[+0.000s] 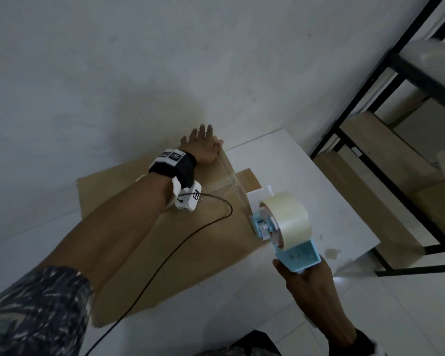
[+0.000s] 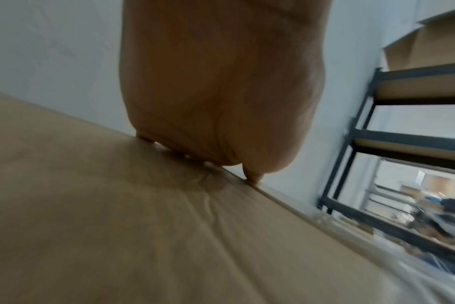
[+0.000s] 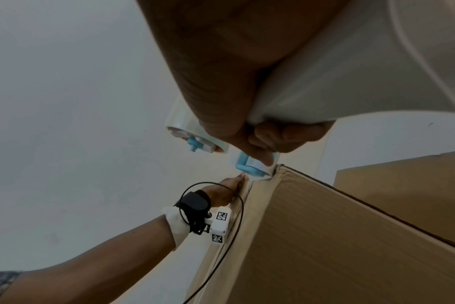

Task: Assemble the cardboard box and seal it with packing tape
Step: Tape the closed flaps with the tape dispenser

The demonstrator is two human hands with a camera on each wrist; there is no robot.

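Observation:
A brown cardboard box [image 1: 165, 240] stands on a white table [image 1: 319, 191], its top flaps closed. My left hand [image 1: 203, 147] presses flat on the far end of the top seam, with straight fingers reaching past the far edge. In the left wrist view, the palm of my left hand [image 2: 216, 102] lies on the box [image 2: 117, 226]. A strip of clear tape [image 1: 231, 181] runs along the seam to a blue tape dispenser [image 1: 288, 235] at the box's near right edge. My right hand [image 1: 311, 283] grips its handle. In the right wrist view the dispenser [image 3: 249, 166] touches the box corner [image 3: 325, 236].
A black cable [image 1: 190, 235] from my left wrist trails across the box top. A flat cardboard piece [image 1: 249, 178] and a white sheet [image 1: 260, 196] lie on the table beyond the box. A black metal shelf [image 1: 370, 98] with cardboard stands at the right. A plain wall rises behind.

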